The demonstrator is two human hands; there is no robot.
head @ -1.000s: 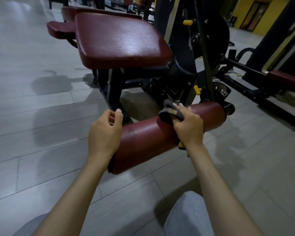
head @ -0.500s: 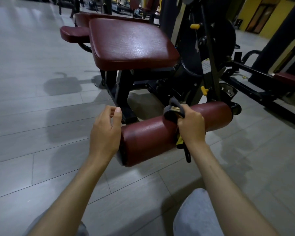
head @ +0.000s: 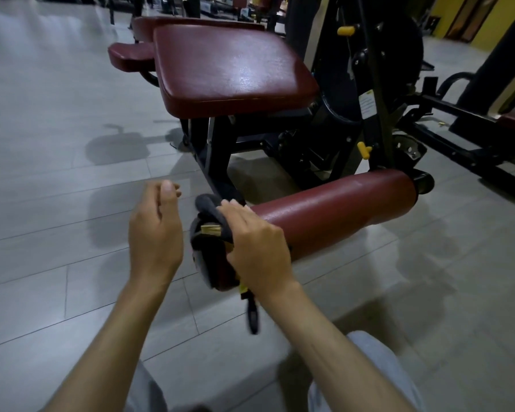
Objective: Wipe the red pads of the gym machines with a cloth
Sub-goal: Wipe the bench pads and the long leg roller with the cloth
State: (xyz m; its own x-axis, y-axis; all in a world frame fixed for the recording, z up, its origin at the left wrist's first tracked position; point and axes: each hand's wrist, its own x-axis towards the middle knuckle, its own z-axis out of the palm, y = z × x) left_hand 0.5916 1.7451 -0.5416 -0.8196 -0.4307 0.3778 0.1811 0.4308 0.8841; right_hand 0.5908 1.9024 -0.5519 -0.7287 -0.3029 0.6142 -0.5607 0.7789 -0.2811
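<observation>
Right hand (head: 256, 248) gripped the dark cloth (head: 211, 211), bunched up, against the near end of the red roller pad (head: 339, 209). Left hand (head: 155, 233) hung just beside that end, fingers loosely curled, holding nothing and clear of the pad.

Risk 1: unbraced, the roller might turn or swing under wiping pressure, so the cloth would skid instead of scrub.

Risk 2: a black-and-yellow strap (head: 252, 313) dangled below the right wrist (origin unclear) and might snag on the black frame (head: 208, 150).

Risk 3: a bunched cloth covers little, so patches may be missed.

Seat pad (head: 229, 69) stood beyond, well apart.
</observation>
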